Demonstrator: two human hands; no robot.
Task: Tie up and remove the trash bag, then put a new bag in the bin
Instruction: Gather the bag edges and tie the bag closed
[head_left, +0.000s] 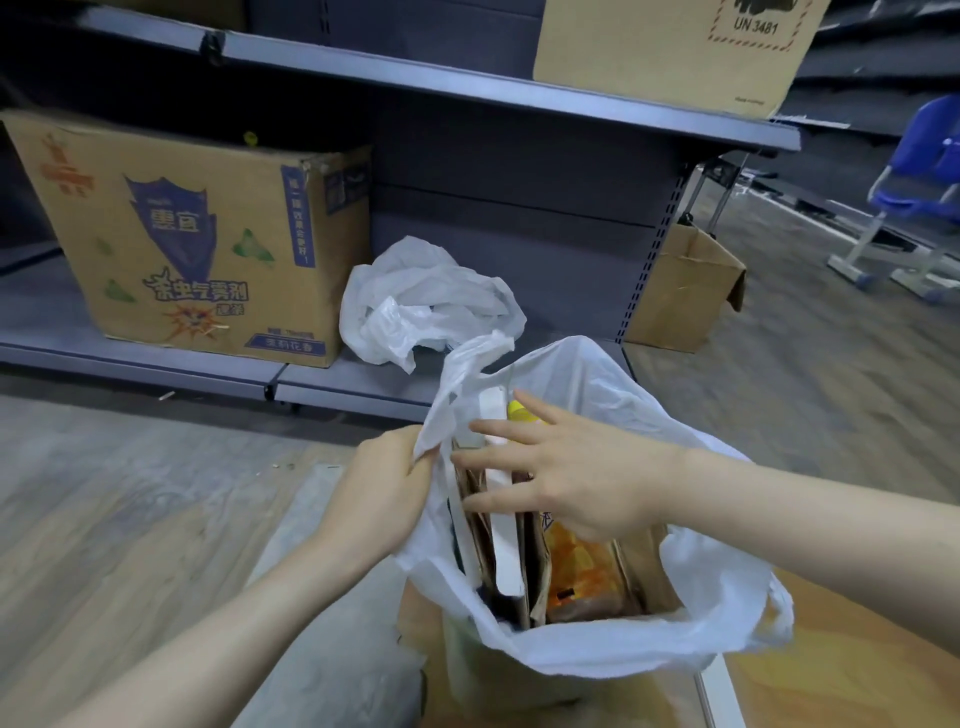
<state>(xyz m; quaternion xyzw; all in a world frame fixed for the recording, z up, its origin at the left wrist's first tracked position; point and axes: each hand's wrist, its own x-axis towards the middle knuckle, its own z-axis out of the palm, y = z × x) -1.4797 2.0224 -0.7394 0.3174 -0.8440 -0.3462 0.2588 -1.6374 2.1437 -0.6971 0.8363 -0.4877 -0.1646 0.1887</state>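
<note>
A white plastic trash bag (649, 639) lines a brown bin (498, 680) at the lower middle, its mouth wide open. Inside stand flattened cardboard, a white strip, an orange packet (576, 571) and a yellow-capped item (519, 410). My left hand (384, 483) grips the bag's left handle, pulled upward. Over the bag's mouth my right hand (566, 467) is spread with straight fingers, reaching toward that handle and holding nothing. A second, crumpled white bag (415, 301) lies on the low shelf behind the bin.
A printed cardboard box (197, 239) sits on the bottom shelf (156, 358) at the left. Another box (670, 47) is on the upper shelf, and a small open box (680, 291) stands on the floor to the right. A blue chair (914, 192) is at the far right.
</note>
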